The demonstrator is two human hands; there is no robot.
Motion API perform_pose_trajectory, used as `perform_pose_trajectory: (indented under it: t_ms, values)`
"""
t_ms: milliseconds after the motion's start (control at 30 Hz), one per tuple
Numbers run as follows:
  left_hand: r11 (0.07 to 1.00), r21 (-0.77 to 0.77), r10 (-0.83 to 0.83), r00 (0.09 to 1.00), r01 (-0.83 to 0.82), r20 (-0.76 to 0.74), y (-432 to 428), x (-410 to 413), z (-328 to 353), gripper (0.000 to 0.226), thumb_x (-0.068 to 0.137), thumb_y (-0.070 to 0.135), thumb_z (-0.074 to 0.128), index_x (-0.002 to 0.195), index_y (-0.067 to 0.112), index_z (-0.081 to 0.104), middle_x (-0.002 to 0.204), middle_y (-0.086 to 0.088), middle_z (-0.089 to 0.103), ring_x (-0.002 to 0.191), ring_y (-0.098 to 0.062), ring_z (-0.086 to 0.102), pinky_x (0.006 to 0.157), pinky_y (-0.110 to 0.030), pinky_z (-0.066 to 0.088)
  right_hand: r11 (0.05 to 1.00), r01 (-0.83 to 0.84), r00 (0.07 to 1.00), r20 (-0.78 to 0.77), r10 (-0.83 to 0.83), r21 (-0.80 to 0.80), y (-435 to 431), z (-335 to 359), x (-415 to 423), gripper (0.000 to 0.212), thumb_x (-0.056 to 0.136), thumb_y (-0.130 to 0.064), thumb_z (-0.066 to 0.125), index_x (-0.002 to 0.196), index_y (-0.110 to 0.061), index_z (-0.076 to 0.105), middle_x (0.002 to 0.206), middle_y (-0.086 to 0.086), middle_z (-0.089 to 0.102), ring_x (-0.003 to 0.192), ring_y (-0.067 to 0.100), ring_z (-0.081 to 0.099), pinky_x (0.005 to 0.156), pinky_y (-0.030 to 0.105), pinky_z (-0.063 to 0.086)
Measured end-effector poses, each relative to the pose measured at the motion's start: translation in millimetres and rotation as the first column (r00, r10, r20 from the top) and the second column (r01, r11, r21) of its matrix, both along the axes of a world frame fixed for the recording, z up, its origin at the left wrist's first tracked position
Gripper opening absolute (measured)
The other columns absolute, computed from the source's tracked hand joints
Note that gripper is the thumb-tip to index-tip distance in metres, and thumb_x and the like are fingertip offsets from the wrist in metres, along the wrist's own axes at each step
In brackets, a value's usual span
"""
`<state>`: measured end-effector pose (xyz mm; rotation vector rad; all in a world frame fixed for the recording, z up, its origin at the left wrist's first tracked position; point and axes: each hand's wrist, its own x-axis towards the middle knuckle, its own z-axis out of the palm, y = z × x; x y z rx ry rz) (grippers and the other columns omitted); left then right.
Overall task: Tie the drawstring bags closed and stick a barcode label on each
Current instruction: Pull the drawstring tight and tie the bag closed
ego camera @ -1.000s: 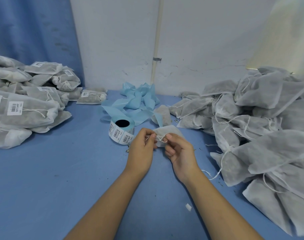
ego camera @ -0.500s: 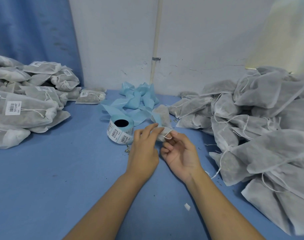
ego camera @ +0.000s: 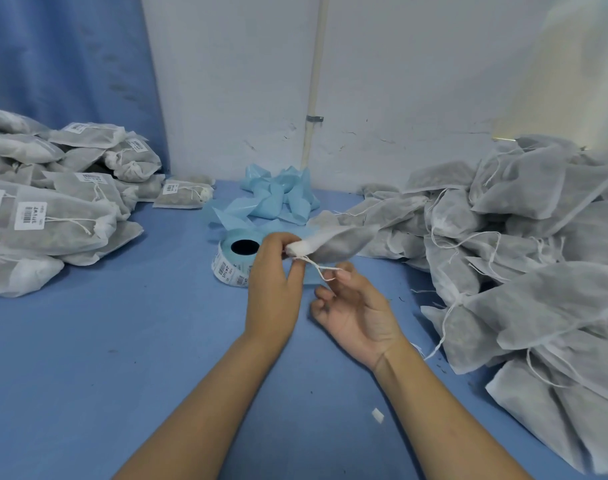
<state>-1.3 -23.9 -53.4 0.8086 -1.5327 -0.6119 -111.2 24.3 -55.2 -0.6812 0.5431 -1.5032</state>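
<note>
Left hand [ego camera: 273, 289] back-up, fingers curled, gripping the gathered white neck of one grey bag [ego camera: 337, 242]. The bag is lifted off the worktop [ego camera: 122, 358], with its body pointing right and slightly up. Right hand [ego camera: 359, 313] is palm-up just right of the left hand and lower. Its thumb and forefinger pinch the end of the white drawstring [ego camera: 318, 268], and the other fingers are loosely curled. The string runs from the bag neck across to those fingertips; the knot state is too small to tell. No barcode sticker is visible on the held bag.

Label roll [ego camera: 231, 263] lies just behind the left hand, partly hidden by it, with its blue core hole up and barcodes on the outer wrap. Crumpled light-blue backing strip [ego camera: 278, 197] is heaped behind the roll, against the wall.

Pile of tied, labelled bags [ego camera: 53, 216] sits far left. One labelled bag [ego camera: 183, 195] lies apart, between that pile and the backing strip. Big pile of unlabelled bags [ego camera: 538, 254] with loose strings fills the right side, reaching near the held bag. Small white scrap [ego camera: 377, 415] lies on the worktop beside the right forearm. Blue curtain [ego camera: 63, 64] hangs back left.
</note>
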Motion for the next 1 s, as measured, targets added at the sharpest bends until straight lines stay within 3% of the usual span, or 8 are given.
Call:
perform_pose_trajectory:
  t_ms: [100,200,333,433,567,667,800,1000]
  values:
    - [0.999,-0.032,-0.033,0.999,0.032,-0.040,1,1,8,0.023,0.083,0.005,0.041,0.102,0.017,0.043,0.102,-0.001,0.050,0.086,-0.004,0.044,0.079,-0.007,0.035,0.988,0.141,0.988,-0.071,-0.137,0.055,-3,1,2,0.018,0.068,-0.010,0.073,0.062,-0.023,0.062,0.073,-0.004,0.057,0.059,0.010,0.047,0.059,0.021,0.039]
    - [0.995,-0.092,-0.021,1.000,0.022,0.013,0,2,10,0.025,0.083,0.003,0.042,0.103,0.017,0.045,0.101,0.006,0.044,0.087,0.004,0.042,0.082,-0.006,0.034,0.948,0.310,0.946,-0.125,-0.299,0.076,-4,2,3,0.011,0.066,-0.014,0.069,0.066,-0.023,0.063,0.072,-0.007,0.060,0.062,0.009,0.047,0.059,0.019,0.039]
    - [0.991,-0.121,0.048,0.999,-0.048,-0.007,-4,3,10,0.022,0.089,-0.005,0.046,0.106,0.006,0.054,0.103,0.003,0.043,0.089,0.006,0.042,0.084,-0.007,0.035,0.880,0.470,0.869,-0.208,-0.448,0.068,-6,-1,2,0.021,0.080,-0.008,0.066,0.068,-0.024,0.063,0.077,-0.012,0.066,0.076,0.005,0.058,0.078,0.021,0.043]
    - [0.995,-0.056,0.078,0.993,-0.083,-0.088,-3,2,14,0.020,0.093,-0.002,0.048,0.103,0.014,0.054,0.108,-0.004,0.048,0.090,0.009,0.045,0.082,-0.007,0.035,0.899,0.433,0.894,-0.162,-0.418,0.068,-7,-2,3,0.020,0.084,-0.004,0.064,0.071,-0.019,0.062,0.079,-0.006,0.069,0.083,0.010,0.063,0.091,0.029,0.049]
    - [0.995,0.028,0.096,0.978,-0.092,-0.186,-2,0,20,0.025,0.093,0.000,0.048,0.100,0.023,0.054,0.108,-0.002,0.052,0.089,-0.001,0.051,0.075,-0.007,0.038,0.918,0.386,0.921,-0.097,-0.377,0.091,-8,-4,7,0.021,0.082,-0.002,0.066,0.067,-0.018,0.065,0.079,0.000,0.070,0.083,0.017,0.065,0.082,0.033,0.056]
    - [0.993,0.078,0.097,0.979,-0.085,-0.179,-5,0,20,0.027,0.093,0.001,0.048,0.102,0.024,0.058,0.107,-0.003,0.058,0.092,-0.024,0.056,0.077,-0.022,0.045,0.904,0.407,0.912,-0.108,-0.395,0.131,-10,-7,10,0.021,0.082,-0.001,0.066,0.069,-0.016,0.063,0.077,0.000,0.069,0.083,0.019,0.062,0.081,0.034,0.052]
    - [0.972,0.221,-0.015,0.966,0.074,-0.257,-3,0,20,0.033,0.091,-0.001,0.047,0.109,0.020,0.065,0.113,-0.006,0.064,0.103,-0.024,0.059,0.091,-0.036,0.048,0.880,0.441,0.897,-0.062,-0.438,0.178,-13,-9,7,0.022,0.085,0.002,0.062,0.071,-0.013,0.055,0.076,0.004,0.069,0.082,0.022,0.062,0.078,0.033,0.053]
    - [0.942,0.217,-0.186,0.936,0.257,-0.298,7,-11,9,0.062,0.085,-0.008,0.052,0.135,0.022,0.032,0.128,0.008,0.047,0.111,-0.008,0.055,0.085,-0.014,0.046,0.878,0.445,0.894,-0.028,-0.448,0.173,-14,-10,7,0.022,0.086,0.004,0.061,0.071,-0.010,0.054,0.081,0.009,0.068,0.086,0.025,0.063,0.080,0.034,0.056]
